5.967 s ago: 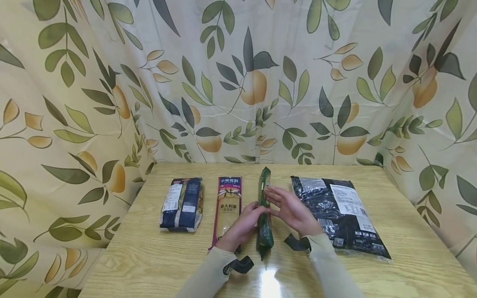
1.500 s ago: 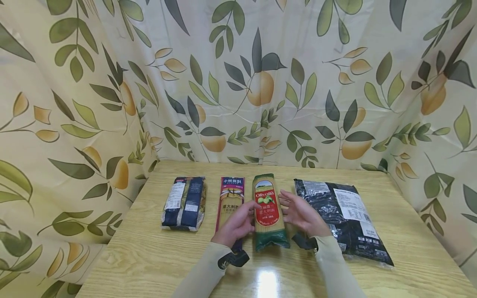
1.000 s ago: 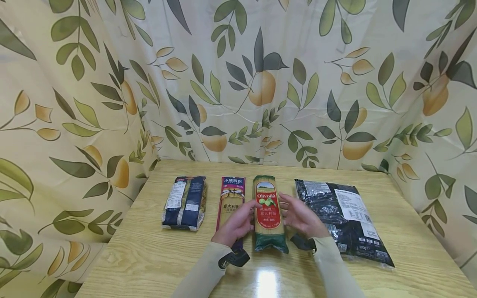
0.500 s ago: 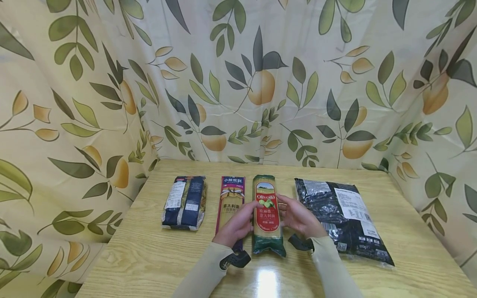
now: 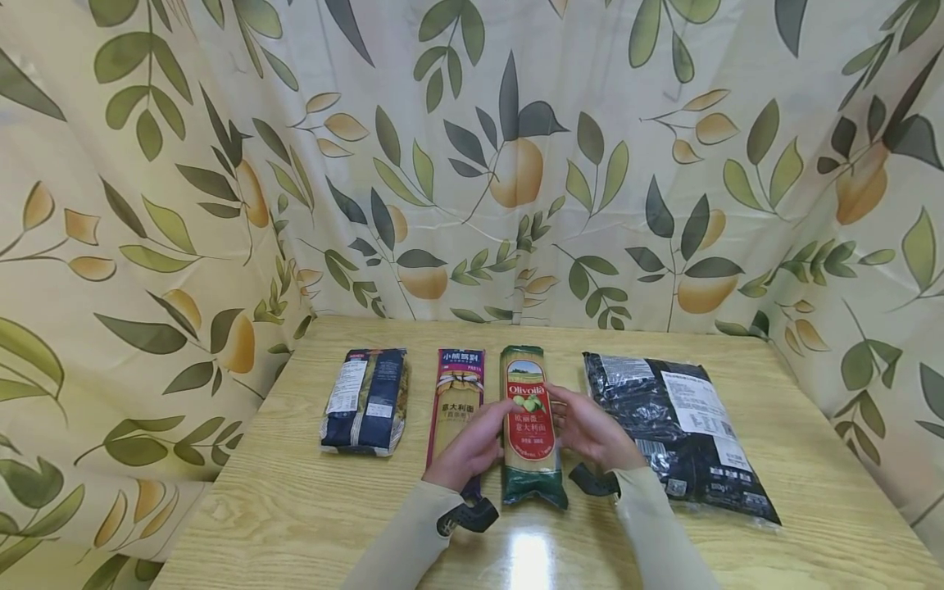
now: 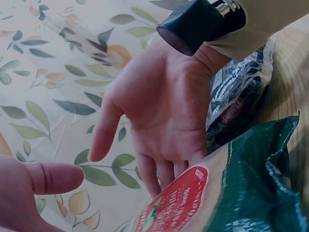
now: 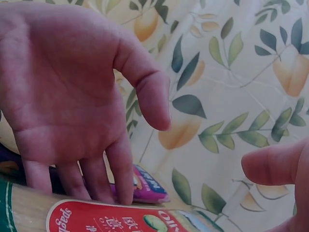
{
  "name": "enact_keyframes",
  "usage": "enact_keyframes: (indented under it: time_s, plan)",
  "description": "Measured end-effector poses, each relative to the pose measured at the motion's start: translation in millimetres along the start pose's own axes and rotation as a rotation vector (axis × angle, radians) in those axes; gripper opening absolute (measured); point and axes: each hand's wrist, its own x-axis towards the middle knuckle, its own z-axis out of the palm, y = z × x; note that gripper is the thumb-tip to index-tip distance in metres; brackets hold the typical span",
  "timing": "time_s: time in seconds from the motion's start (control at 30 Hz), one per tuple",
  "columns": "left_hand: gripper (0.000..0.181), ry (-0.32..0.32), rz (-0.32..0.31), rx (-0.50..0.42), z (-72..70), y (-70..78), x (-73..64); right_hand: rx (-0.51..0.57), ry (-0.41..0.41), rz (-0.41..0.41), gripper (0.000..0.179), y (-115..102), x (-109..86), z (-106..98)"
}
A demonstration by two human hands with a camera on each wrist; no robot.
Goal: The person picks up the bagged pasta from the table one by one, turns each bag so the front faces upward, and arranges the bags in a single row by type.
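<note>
Both forearms in beige sleeves, reaching forward, palms facing each other. Left grip (image 5: 466, 447): fingers extended downward, thumb spread away from them, not closed round anything. Right grip (image 5: 592, 430): same attitude, fingers fairly straight, thumb raised and apart. Fingertips of each run down along the pack's long edges, partly hidden there; how firmly they press, cannot tell.

Between the two grips: long green-and-tan plastic spaghetti pack with red oval label (image 5: 529, 430), front up, its green crimped end toward the person. Partly under the left grip in the head view: slim purple-and-tan plastic pasta pack (image 5: 459, 393); contact not clear. Farther left of that grip: navy plastic pack with white labels (image 5: 365, 401). Just right of the right grip: large flat black plastic bag with white labels (image 5: 689, 422). All on the pale wood-grain surface (image 5: 273, 516).

Against six seconds ago: spaghetti pack then stood on its narrow side; label now faces up. Against half a second ago: hardly any shift.
</note>
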Motion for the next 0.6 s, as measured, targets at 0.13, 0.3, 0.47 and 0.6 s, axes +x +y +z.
enact_keyframes:
  time_s: [0.13, 0.3, 0.47, 0.6]
  plan:
    - [0.056, 0.008, 0.01, 0.015, 1.8, 0.4, 0.2, 0.005, 0.002, -0.006, 0.069, -0.8, 0.4, -0.6]
    - [0.055, 0.018, 0.012, 0.024, 1.6, 1.3, -0.3, 0.003, 0.009, -0.016, 0.068, -2.2, -0.2, 2.5]
    - [0.058, 0.009, 0.015, 0.036, 1.1, 3.4, -1.5, -0.008, 0.026, -0.024, 0.067, -4.1, -3.0, 4.9]
    - [0.059, 0.022, 0.032, 0.065, 0.2, 5.1, -2.4, -0.038, 0.07, -0.036, 0.067, -5.7, -4.9, 6.2]
